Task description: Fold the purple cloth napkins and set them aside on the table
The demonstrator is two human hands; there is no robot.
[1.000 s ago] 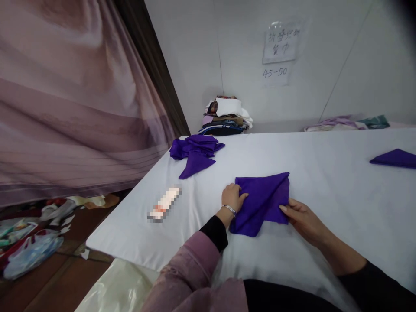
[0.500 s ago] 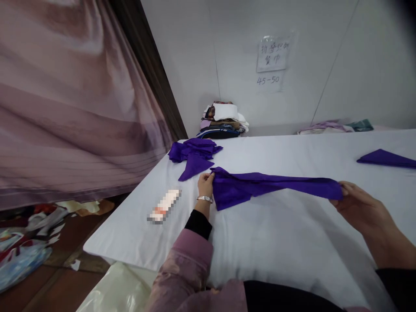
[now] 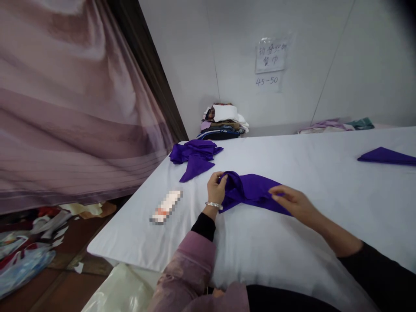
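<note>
A purple cloth napkin (image 3: 256, 186) lies bunched on the white-covered table, with a raised, curled fold at its left end. My left hand (image 3: 217, 186), wearing a silver bracelet, is closed in a pinch on that left end. Over the napkin's right part, my right hand (image 3: 290, 203) holds thumb and fingertips together on the cloth, and its palm hides the napkin's right end. Behind my left hand rests a crumpled heap of purple cloth (image 3: 196, 151) with one pointed corner towards me. A folded purple cloth (image 3: 386, 156) lies far right.
The white-covered table (image 3: 325, 247) carries a pixelated oblong item (image 3: 166, 208) left of my hands. Stacked clothes (image 3: 224, 123) stand against the wall behind. A pink curtain (image 3: 74, 104) hangs at left, above bags (image 3: 29, 264) and scraps on the floor.
My right hand has moved left, towards my left hand. The napkin, stretched out between both hands before, is now shorter and gathered, with a curl at its left end.
</note>
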